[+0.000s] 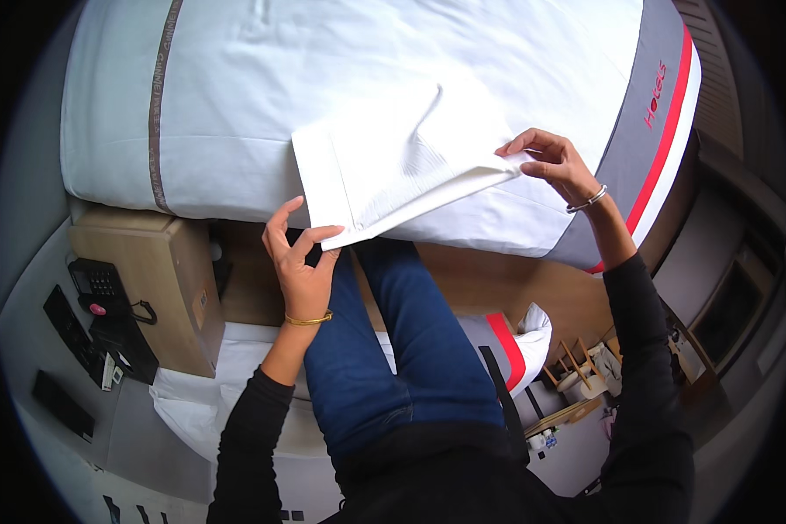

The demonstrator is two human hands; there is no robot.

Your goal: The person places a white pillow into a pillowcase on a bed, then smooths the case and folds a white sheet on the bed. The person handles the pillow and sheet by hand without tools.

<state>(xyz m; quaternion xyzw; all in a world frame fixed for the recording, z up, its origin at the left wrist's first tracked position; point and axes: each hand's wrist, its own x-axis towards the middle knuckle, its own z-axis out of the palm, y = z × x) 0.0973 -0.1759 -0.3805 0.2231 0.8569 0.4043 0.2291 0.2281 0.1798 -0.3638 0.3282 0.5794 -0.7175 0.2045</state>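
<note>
A white cloth (406, 170) with a wide hem along its left side lies partly over the near edge of a bed. It looks folded in layers, and a raised crease runs across its upper half. My left hand (301, 265) pinches its near left corner between thumb and index finger, the other fingers spread. At the cloth's right end, my right hand (553, 164) grips the corner, where the edge is bunched between thumb and fingertips. Under both hands' work spreads the white bed cover (236, 98).
A grey and red band (655, 131) bearing writing crosses the bed's right end. Left stands a wooden nightstand (157, 275) beside a wall telephone (98, 281). A second bed (190, 399) is behind my legs. A wooden rack (573, 367) and wall mirror (727, 314) are at right.
</note>
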